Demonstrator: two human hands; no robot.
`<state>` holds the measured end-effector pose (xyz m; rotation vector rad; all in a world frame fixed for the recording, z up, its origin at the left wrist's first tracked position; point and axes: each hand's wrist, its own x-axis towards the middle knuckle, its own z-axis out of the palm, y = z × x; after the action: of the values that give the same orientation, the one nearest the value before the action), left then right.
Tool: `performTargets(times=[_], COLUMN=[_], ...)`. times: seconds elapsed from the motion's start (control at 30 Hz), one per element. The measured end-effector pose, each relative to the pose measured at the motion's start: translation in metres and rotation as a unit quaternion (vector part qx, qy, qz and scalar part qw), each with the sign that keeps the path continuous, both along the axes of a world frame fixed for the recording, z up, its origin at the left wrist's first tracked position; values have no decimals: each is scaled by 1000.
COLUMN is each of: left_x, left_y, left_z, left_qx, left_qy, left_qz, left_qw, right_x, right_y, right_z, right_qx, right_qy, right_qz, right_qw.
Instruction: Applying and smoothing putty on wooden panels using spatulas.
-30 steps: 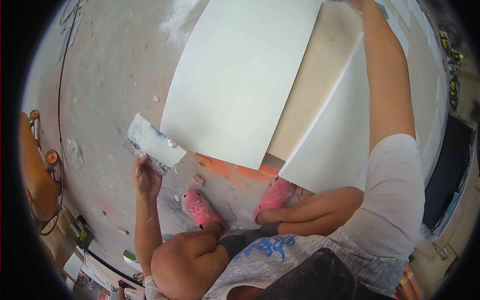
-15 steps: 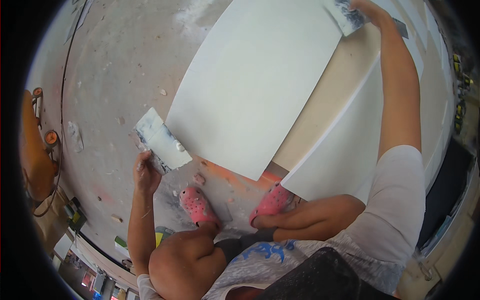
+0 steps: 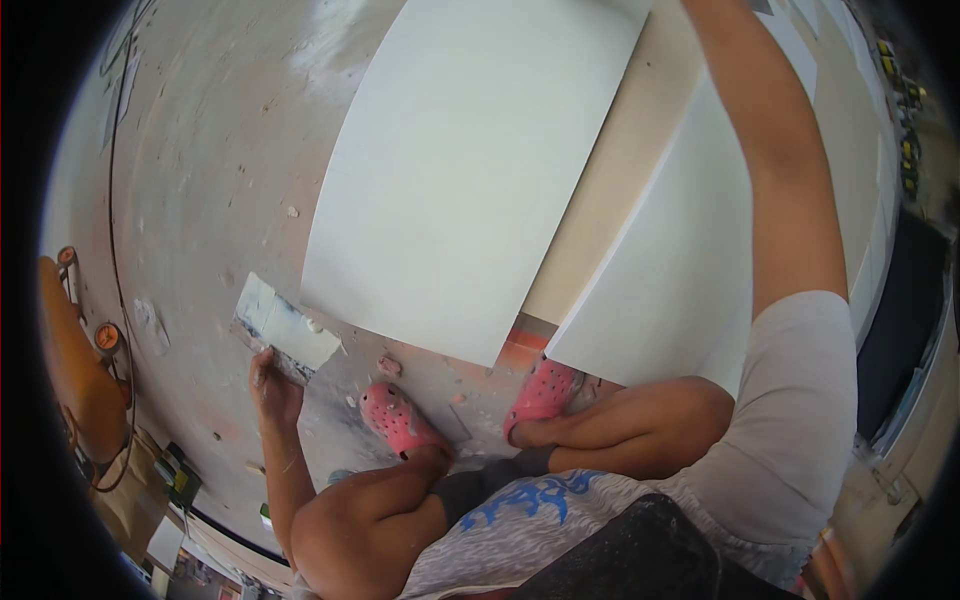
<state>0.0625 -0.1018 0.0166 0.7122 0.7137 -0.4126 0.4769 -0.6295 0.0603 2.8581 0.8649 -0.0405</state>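
- At the far left edge of the concrete floor (image 3: pixel 200 150) stand an orange gas cylinder (image 3: pixel 75 370) with its gauges, well apart from the work.
- The left hand (image 3: pixel 272 385) is closed on the handle of a wide putty-smeared trowel (image 3: pixel 285 328), whose blade lies flat just above the floor. Its long axis runs from upper left to lower right, and its right end sits just beside the near left corner of the large white panel (image 3: pixel 470 170).
- That panel lies ahead of the crouching person, its long axis running away from the pink clogs (image 3: pixel 400 420) toward the top edge of the view; the near edge is close to the toes.
- A second white panel (image 3: pixel 660 280) lies to the right, parted from the first by a bare tan strip.
- The right arm (image 3: pixel 780 180) stretches up along this second panel; the right hand itself is cut off by the upper rim, so its grip cannot be told.
- The left hand is the nearer one to the first panel's near corner.
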Motion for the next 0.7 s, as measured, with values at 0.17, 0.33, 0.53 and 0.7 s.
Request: performTargets(times=[0.17, 0.33, 0.53, 0.7], left_x=[-12, -17, 25, 49], left_y=[10, 11, -22, -66], left_z=[3, 5, 24, 57], left_qx=[10, -27, -32, -152], left_qy=[4, -28, -50, -128], left_qz=[51, 63, -51, -88], left_qw=[999, 997, 997, 976], right_x=[-43, -121, -243, -323], right_y=[1, -21, 89, 214], right_z=[-49, -37, 39, 74], right_qx=[-94, -285, 391, 432], right_qy=[89, 81, 289, 325], right_qz=[-159, -130, 154, 220], right_qw=[979, 946, 860, 812])
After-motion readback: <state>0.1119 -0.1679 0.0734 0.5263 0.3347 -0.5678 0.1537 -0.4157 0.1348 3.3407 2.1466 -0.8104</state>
